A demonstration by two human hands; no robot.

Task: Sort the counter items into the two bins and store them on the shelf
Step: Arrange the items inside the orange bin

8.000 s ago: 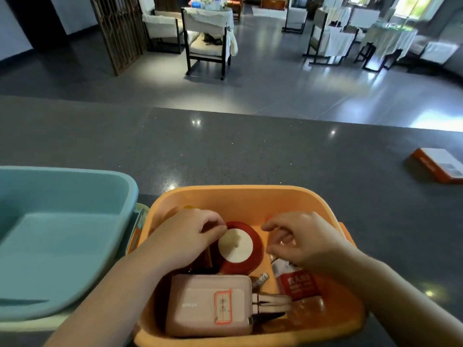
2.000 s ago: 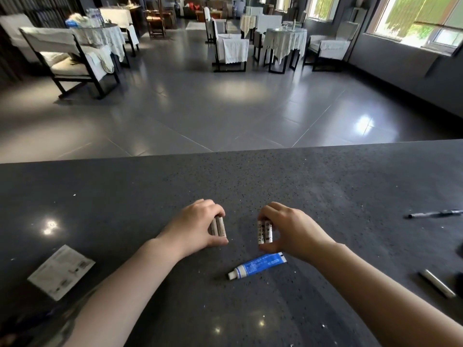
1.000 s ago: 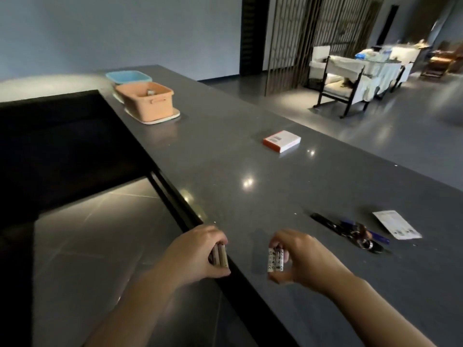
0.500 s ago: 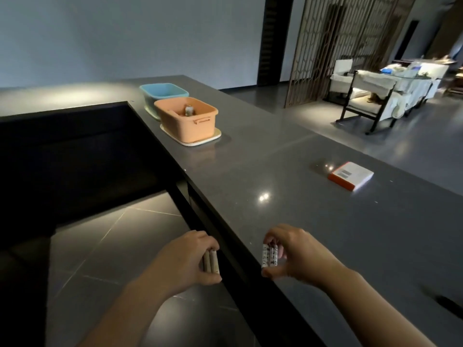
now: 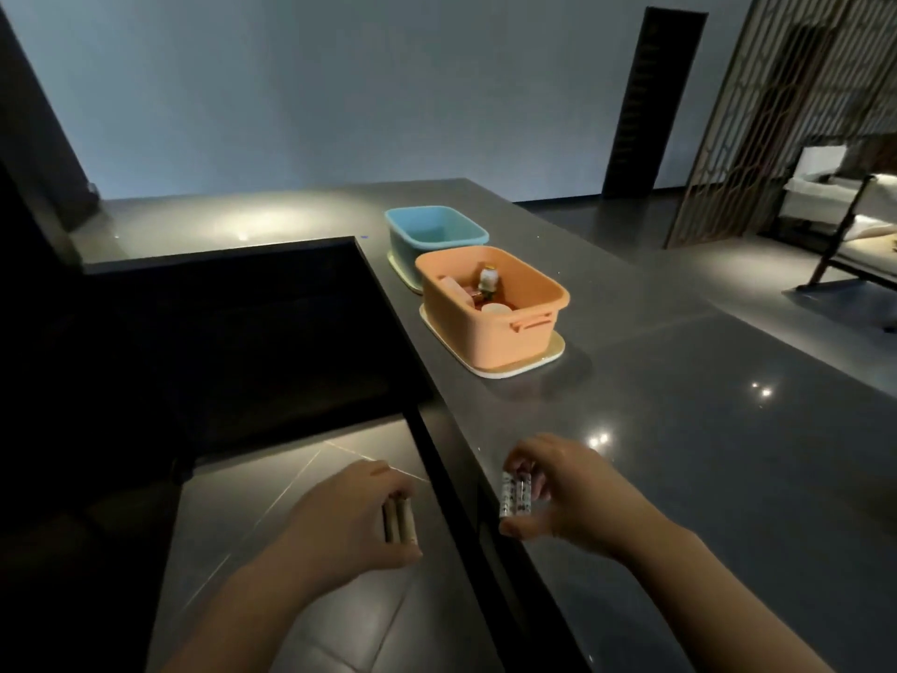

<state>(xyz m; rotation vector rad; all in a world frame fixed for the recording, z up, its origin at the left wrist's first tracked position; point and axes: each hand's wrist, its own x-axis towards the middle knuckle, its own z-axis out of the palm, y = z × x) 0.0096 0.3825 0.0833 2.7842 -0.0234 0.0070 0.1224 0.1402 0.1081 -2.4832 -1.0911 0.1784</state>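
Two small cylinders, probably batteries, sit in each hand near the bottom of the frame. The left hand (image 5: 349, 519) curls its fingers round a plain pair (image 5: 399, 519) held out over the floor, off the counter's edge. The right hand (image 5: 568, 488) pinches a printed pair (image 5: 515, 494) between thumb and fingertips, above the dark counter (image 5: 704, 429).

The step looks like carrying these to the bins. The orange bin (image 5: 495, 308), centre frame, already holds a small bottle (image 5: 489, 280) and other items; the blue bin (image 5: 434, 235) stands just behind it, nothing visible inside. Next, I judge, the person must walk closer, choose a bin, and release both pairs.

The printing on the right pair is too blurred to read.
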